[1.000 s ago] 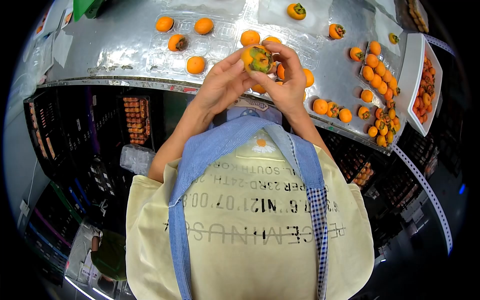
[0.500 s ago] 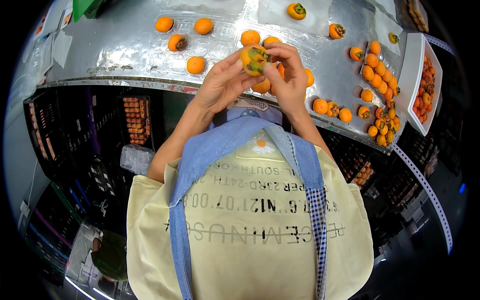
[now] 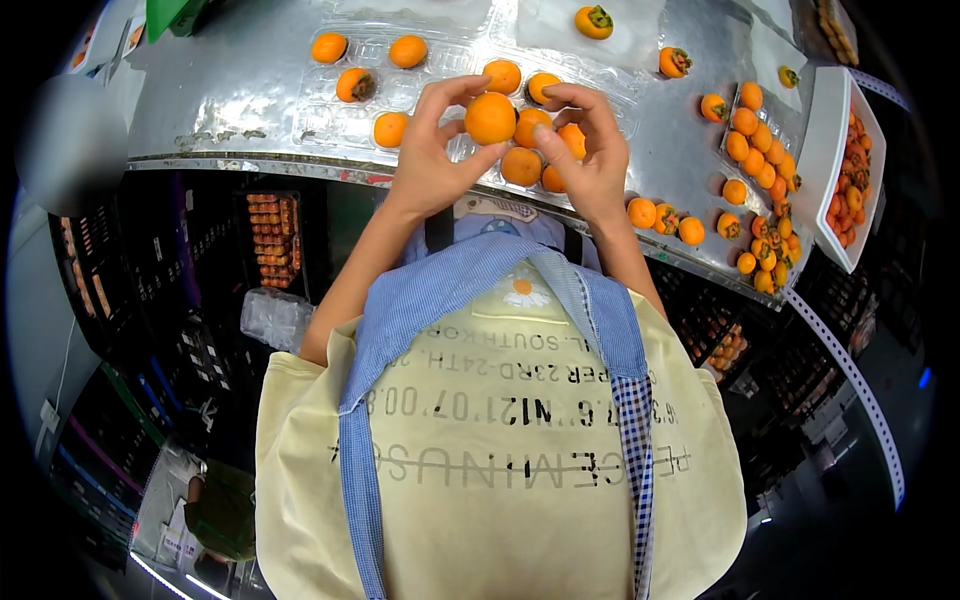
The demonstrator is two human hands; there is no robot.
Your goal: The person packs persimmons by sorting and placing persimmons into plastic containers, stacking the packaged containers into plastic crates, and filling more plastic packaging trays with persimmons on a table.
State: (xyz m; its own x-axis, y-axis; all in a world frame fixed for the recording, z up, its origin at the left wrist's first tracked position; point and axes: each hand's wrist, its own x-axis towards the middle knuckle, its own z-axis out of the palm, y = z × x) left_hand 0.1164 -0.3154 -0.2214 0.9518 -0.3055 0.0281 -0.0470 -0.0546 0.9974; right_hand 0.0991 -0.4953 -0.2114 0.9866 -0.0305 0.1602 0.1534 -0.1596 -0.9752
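Persimmon pinched in left hand, smooth side up; thumb on its near side, fingers on its far side. Right hand fingers spread and curved just right of it; can't tell if that thumb touches the fruit behind. Loose persimmons between and under both hands' fingers, four more left of left fingers. Clear plastic tray beyond left fingers, on metal tabletop. White bin of orange fruit well right of right fingers.

Left grip curled, right grip parted, forearms forward.
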